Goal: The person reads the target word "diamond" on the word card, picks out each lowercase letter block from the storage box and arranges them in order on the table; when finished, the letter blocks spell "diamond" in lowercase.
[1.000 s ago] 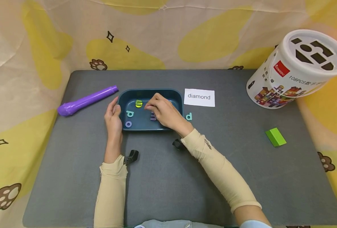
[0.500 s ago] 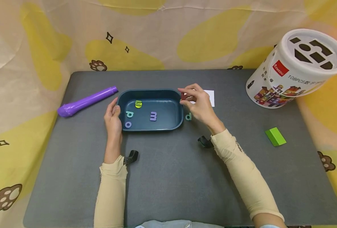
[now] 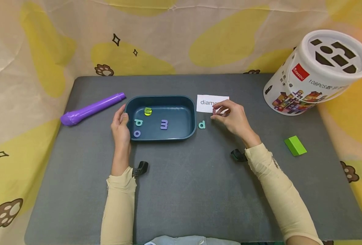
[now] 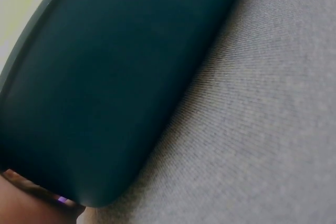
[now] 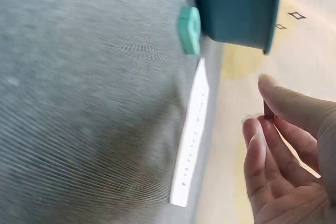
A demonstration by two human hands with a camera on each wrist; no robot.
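Note:
My left hand (image 3: pixel 120 128) holds the left end of a dark teal tray (image 3: pixel 181 136), its thumb by the rim. Inside lie a purple letter m (image 3: pixel 164 124), a blue-purple o (image 3: pixel 137 134), a turquoise letter (image 3: pixel 138 122), and a green letter overlapping a yellow piece (image 3: pixel 148 111). Right of the tray, my right hand (image 3: pixel 234 119) pinches a small dark red piece (image 5: pixel 268 109) between thumb and fingers, above the table; its shape is mostly hidden. Beside the tray lies a turquoise letter d (image 3: pixel 201 125). Behind the right hand, a white card (image 3: pixel 204 102) reading "diamond" is partly covered.
On the grey table (image 3: pixel 181 190), a purple microphone-shaped stick (image 3: pixel 92 109) lies at the left. A green block (image 3: pixel 295 145) sits at the right. The tall white bucket (image 3: pixel 312 78) with a slotted lid stands at the back right corner.
My right hand has come out of the tray with the dark red piece and moved right, past the letter d, to the card's front edge. The left hand and tray stay put.

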